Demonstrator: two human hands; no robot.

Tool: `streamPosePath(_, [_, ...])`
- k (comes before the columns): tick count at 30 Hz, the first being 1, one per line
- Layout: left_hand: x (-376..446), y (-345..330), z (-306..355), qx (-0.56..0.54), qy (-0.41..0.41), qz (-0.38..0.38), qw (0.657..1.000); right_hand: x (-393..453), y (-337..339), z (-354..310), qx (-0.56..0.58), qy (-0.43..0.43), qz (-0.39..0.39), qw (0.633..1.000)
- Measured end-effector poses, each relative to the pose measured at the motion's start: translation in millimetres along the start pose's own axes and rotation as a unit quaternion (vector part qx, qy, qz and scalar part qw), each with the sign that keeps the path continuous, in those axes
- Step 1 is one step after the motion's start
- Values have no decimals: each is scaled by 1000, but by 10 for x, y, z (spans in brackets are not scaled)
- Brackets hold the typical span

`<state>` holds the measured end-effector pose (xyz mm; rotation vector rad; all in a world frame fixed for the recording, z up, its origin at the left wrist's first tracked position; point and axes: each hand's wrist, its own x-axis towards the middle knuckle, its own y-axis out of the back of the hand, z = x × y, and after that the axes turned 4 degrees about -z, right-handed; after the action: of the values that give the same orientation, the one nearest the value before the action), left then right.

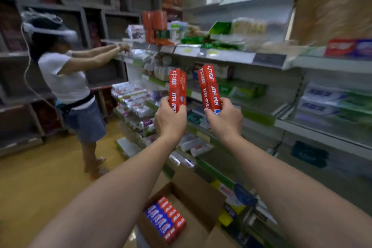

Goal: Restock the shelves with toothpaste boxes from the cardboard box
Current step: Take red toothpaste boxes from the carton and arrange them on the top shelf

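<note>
Red boxes: two upright toothpaste boxes, left box (177, 88), right box (208, 86)
Left hand (170, 119): fingers grasping left box
Right hand (224, 116): fingers grasping right box
Below: open cardboard box (193, 193), more toothpaste inside
Background: stocked shelves (267, 60)

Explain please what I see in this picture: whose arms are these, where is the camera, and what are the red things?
There is no machine here. The one picture comes from a camera worn on a person's head, looking forward and down, so the two bare arms are that person's own. The left hand grips one red toothpaste box by its lower end, held upright. The right hand grips a second red toothpaste box the same way. In front and to the right stand shop shelves with other packs. Below, on the floor, an open cardboard box holds more red and blue toothpaste boxes. On the left, another person reaches toward a shelf.
</note>
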<state>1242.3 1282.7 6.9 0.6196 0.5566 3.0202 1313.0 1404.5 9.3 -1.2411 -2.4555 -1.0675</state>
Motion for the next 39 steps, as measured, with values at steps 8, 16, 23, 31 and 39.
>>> streamPosePath(8, [-419,-193,1307,-65,-91,10,994,-50,1501,-42,-10,57,82,995])
streamPosePath(16, [-1244,-756,2573,-118,-147,-37,981,-218,3120,214,-70,96,159,980])
streamPosePath(23, [-1971,-1207,3445,-157,-198,-80,964,-385,4304,533,-121,95,243,958])
streamPosePath(31, [-2523,-1613,4065,-185,-231,-136,946,-487,5134,866,-151,60,286,944])
streamPosePath(39, [-2371,-1953,4381,-190,-249,-164,936,-273,5675,1101,-214,3,259,942])
